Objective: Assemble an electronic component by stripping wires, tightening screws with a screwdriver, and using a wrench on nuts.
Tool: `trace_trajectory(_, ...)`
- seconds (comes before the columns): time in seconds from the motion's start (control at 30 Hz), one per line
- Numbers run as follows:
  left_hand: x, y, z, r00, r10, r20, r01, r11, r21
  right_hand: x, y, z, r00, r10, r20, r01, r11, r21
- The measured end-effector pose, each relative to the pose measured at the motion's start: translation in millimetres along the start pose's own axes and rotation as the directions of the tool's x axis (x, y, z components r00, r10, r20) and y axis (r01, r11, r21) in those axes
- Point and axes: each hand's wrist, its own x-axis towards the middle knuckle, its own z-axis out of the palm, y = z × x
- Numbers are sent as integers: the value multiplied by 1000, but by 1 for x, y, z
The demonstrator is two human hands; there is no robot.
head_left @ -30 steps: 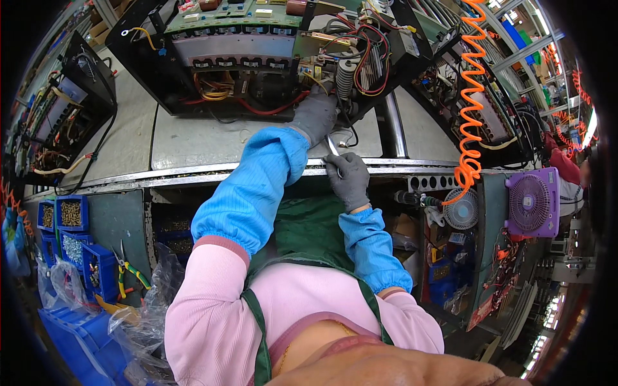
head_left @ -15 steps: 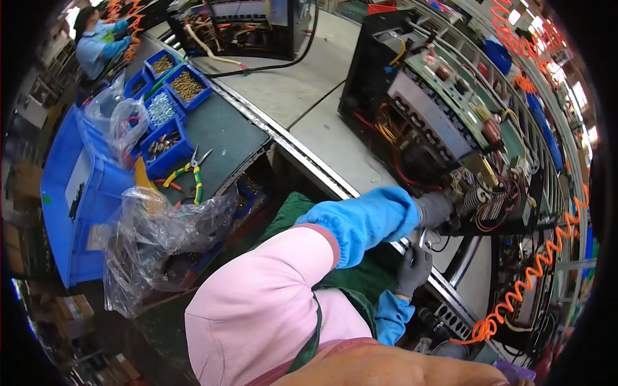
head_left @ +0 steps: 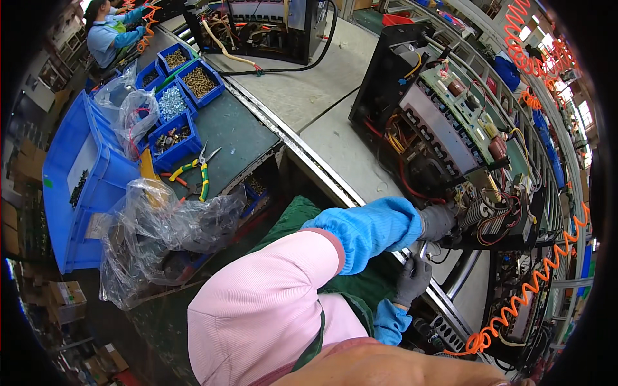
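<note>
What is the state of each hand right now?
Left hand: at the open machine; grip cannot be told.
Right hand: closed on a shiny metal tool.

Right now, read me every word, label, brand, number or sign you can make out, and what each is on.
None can be read.
Cardboard box, lower left: label too small and blurred.
Large blue bin: pale patch, nothing legible.
Open black unit: any markings on its green circuit board are too small.
</note>
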Motion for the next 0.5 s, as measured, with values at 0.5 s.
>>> trace_trajectory(0.5,8,-8,31,998,-42,-40,41,999,-33,0,-1,2,1000,-2,1,2,1000,-21)
